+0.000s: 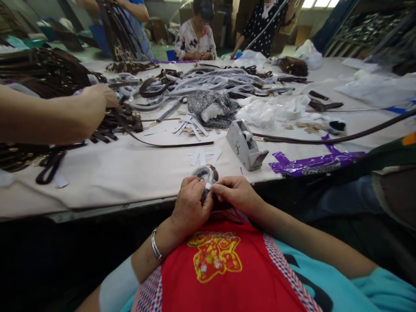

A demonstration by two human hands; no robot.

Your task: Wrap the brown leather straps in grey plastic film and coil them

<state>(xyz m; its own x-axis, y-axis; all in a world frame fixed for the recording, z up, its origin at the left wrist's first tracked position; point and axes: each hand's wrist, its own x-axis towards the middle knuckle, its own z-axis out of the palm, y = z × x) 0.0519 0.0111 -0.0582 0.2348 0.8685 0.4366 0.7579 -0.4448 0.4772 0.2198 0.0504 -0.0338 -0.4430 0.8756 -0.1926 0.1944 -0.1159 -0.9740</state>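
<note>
The largest item is a surface covered in pale cloth (107, 182), its near edge running in front of the wearer. Three persons are positioned along its far side; one raises a bundle of dark brown straps (118, 32).

A broad heap of dark brown straps with gold-toned metal fittings (42, 78) occupies the left end. A co-worker's hand (97, 95) enters from the left and reaches over it. At centre lies a tangle of straps sleeved in greyish film (208, 80). The wearer has on a red apron with a yellow-outlined print (214, 260).

To the right of centre, crumpled clear plastic (276, 110) sits beside a speckled black-and-white cloth (211, 106). Shiny purple tape (312, 162) is stuck along the near edge at right. A grey tape dispenser (243, 143) stands near that edge, to the left of the purple tape. Narrow white paper strips (204, 155) lie left of the dispenser.

The left hand (192, 201) is clamped on a small coiled strap wrapped in greyish film (204, 172), located at the near edge, just above the apron. The right hand's (235, 190) grip meets the coil at a narrow white band (208, 186); whether its thumb and forefinger are pinched together cannot be told. A silver bracelet (156, 245) encircles the left wrist.
</note>
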